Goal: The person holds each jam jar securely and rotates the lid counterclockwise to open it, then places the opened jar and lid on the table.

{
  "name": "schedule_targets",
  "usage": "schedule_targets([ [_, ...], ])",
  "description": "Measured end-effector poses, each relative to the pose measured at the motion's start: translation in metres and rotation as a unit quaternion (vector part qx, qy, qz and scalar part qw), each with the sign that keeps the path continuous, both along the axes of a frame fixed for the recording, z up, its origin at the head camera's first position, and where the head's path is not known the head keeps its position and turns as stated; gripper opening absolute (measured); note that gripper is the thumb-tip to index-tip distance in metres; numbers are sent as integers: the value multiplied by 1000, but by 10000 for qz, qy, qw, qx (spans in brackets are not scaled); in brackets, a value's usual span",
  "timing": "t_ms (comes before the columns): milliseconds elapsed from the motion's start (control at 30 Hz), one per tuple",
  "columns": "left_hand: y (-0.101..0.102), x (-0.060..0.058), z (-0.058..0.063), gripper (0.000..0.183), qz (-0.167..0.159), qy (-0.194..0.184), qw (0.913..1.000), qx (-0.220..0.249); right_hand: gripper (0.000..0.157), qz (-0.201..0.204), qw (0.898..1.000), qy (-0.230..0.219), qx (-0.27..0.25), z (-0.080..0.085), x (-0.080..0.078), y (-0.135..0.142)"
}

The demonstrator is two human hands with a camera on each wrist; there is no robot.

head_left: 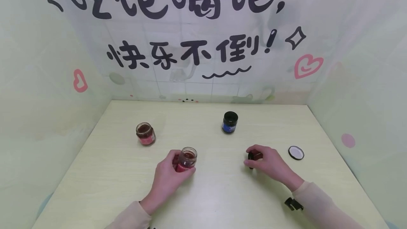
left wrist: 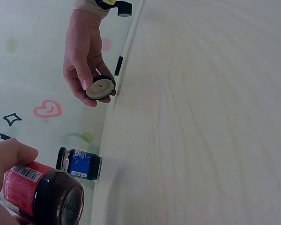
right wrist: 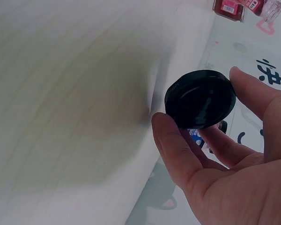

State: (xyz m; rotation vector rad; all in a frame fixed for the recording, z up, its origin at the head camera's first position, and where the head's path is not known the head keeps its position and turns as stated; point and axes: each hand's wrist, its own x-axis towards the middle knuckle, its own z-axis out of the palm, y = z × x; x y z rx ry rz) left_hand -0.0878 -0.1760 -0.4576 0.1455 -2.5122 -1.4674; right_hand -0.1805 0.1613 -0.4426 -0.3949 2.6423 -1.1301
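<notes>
My left hand (head_left: 166,176) grips a glass jar (head_left: 188,157) with a red label around its side. That jar's mouth is uncovered, and its bare base faces the left wrist camera, off the table. Over on the right, my right hand (head_left: 270,163) pinches a black jar lid (right wrist: 200,99) by its rim, between thumb and fingers. Its pale inner face shows in the left wrist view. A second lid (head_left: 296,153), white inside with a dark rim, lies inner face up on the table beyond the right hand.
An uncovered jar with a pink label (head_left: 146,135) stands at the left. Farther back is a dark jar with a blue label (head_left: 229,126) and a black top. The pale wooden table (head_left: 210,200) meets printed fabric walls at its back and sides.
</notes>
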Motion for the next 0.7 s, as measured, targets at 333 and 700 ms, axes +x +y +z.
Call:
schedule_targets([
  [333,-17,-1,-6,54,308,-75,9994,111,43,35,9995,224,198,2,-4,14],
  [700,-36,-4,-9,58,526,-127,9985,90,43,-292,9983,293,418,-2,-11,30],
])
